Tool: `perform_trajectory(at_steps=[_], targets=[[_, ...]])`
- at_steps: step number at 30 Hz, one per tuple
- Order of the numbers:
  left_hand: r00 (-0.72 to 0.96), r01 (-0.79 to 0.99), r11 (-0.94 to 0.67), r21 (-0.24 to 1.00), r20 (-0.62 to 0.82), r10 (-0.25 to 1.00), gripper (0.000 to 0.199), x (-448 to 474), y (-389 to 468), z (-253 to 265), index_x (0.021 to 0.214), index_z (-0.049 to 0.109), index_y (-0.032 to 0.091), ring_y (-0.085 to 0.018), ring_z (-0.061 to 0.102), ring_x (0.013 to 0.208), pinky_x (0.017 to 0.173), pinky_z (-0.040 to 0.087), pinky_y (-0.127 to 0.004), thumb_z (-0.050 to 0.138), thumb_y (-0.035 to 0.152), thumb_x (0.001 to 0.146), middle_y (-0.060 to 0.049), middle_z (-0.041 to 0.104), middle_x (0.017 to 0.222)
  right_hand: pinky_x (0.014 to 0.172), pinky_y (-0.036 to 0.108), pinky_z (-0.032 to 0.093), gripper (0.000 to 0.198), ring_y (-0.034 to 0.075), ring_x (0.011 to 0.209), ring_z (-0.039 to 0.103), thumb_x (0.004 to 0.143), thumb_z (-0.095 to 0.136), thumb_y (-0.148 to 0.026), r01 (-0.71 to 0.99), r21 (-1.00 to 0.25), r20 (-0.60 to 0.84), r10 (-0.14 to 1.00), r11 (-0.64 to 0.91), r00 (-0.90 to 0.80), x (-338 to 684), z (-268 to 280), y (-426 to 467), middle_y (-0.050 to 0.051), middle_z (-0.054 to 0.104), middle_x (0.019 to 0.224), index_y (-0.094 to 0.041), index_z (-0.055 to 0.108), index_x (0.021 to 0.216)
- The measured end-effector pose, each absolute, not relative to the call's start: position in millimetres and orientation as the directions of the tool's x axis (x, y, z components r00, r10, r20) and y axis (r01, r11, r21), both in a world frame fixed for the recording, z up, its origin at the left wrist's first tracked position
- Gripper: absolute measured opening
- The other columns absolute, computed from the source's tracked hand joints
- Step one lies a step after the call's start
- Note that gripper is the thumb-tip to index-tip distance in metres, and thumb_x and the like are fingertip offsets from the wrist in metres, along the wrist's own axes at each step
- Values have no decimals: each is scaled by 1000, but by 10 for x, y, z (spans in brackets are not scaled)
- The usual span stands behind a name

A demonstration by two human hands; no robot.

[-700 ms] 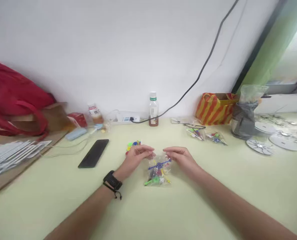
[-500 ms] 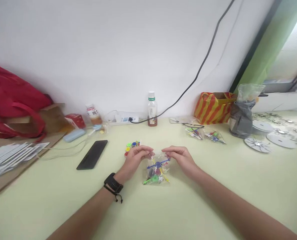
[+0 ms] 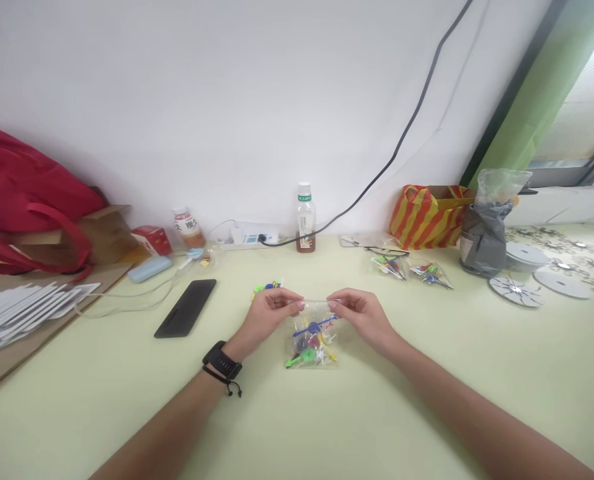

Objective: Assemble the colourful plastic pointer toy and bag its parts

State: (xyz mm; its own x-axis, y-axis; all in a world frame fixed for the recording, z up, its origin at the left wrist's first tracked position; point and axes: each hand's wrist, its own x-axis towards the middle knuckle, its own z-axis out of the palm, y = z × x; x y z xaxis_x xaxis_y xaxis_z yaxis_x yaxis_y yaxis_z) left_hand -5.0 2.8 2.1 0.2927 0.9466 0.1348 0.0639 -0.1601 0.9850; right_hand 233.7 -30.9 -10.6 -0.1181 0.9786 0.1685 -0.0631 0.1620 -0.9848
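Clear bag [image 3: 313, 341] pinched at top corners, left hand [image 3: 271, 313], right hand [image 3: 365, 315] level.

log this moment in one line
left hand: pinches bag top; right hand: pinches bag top; bag: coloured parts inside; phone: left of bag

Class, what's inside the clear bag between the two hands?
The clear bag holds a long blue piece, a green piece, a yellow piece and a white piece, among others. The pieces overlap, hiding whatever lies beneath.
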Motion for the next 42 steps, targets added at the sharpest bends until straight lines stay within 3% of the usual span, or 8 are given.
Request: perform_trajectory(at_steps=[9,15,20,23,27,36,42], targets=[[290,-53,-5,999,20,957,23,-83,44,22,96,85,18,-20,74,86,78,56,-28,85,30,77,-10,81,89,80,32,49,19,18,79,62,80,78,-35,-78,-985,159,985,154,-67,2373,-82,-298,2,70,76,-25,85,94],[267,2,-70,998,67,961,23,-62,38,-29,91,85,17,-21,72,86,81,56,-30,89,31,72,-10,81,93,83,34,52,15,21,90,67,80,79,-35,-92,-976,208,974,199,-90,2366,-80,-306,5,73,91,-24,84,88],[259,21,-108,994,99,961,38,-21,16,-46,104,82,17,-20,72,88,82,57,-30,91,33,71,-8,80,97,78,36,55,30,20,80,66,75,86,-42,-118,-974,207,974,196,-95,2341,-115,-295,3,71,84,-23,80,97],[282,74,-153,985,127,951,32,-4,8,-23,100,82,16,-21,72,86,79,57,-29,88,35,75,-10,80,96,78,35,55,42,19,78,64,74,87,-46,-96,-978,192,979,184,-73,2344,-152,-275,1,69,82,-22,77,107],[328,110,-204,973,158,931,26,-9,9,-4,92,83,16,-21,71,81,75,57,-30,85,38,79,-9,80,89,76,34,54,33,18,78,65,78,83,-50,-47,-979,201,974,197,-107,2360,-155,-264,4,72,84,-20,74,90],[270,-11,-20,1000,23,963,26,-47,37,-44,96,85,18,-24,75,92,85,58,-33,87,33,74,-11,82,95,86,38,55,28,23,85,71,76,82,-44,-106,-987,131,988,123,-76,2384,-139,-260,7,79,90,-21,80,91],[270,41,-116,992,100,957,32,-32,23,-49,98,83,17,-22,72,90,84,57,-32,89,35,73,-10,80,96,85,37,55,19,23,87,72,78,80,-39,-93,-981,180,978,170,-105,2376,-130,-289,6,78,89,-21,80,86]])
